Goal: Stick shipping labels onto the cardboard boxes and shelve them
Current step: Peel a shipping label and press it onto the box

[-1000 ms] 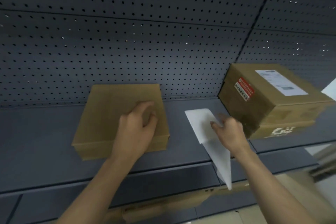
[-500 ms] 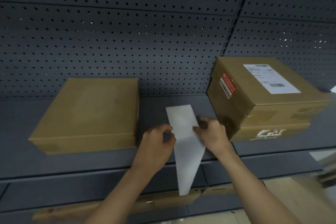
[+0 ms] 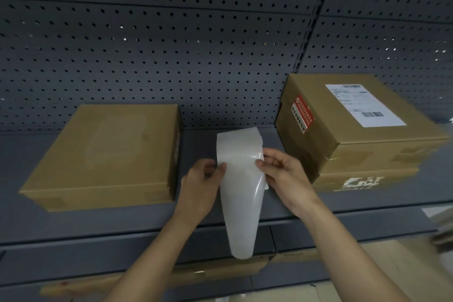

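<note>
A plain flat cardboard box (image 3: 110, 154) lies on the dark grey shelf (image 3: 73, 223) at the left, with no label on its top. A taller cardboard box (image 3: 362, 140) sits at the right, carrying a white shipping label (image 3: 362, 105) on top and a red sticker (image 3: 302, 114) on its side. Between the boxes I hold a long white label sheet (image 3: 241, 193) upright; its lower end curls down past the shelf edge. My left hand (image 3: 201, 186) pinches its left edge and my right hand (image 3: 284, 176) pinches its right edge.
A grey pegboard wall (image 3: 171, 44) backs the shelf. Below the shelf edge lies flattened cardboard (image 3: 152, 279), and more cardboard or paper shows at the lower right (image 3: 443, 235).
My left hand left the top of the plain box and took the sheet's left edge. Both hands now hold the sheet between the boxes, and its top has bent over.
</note>
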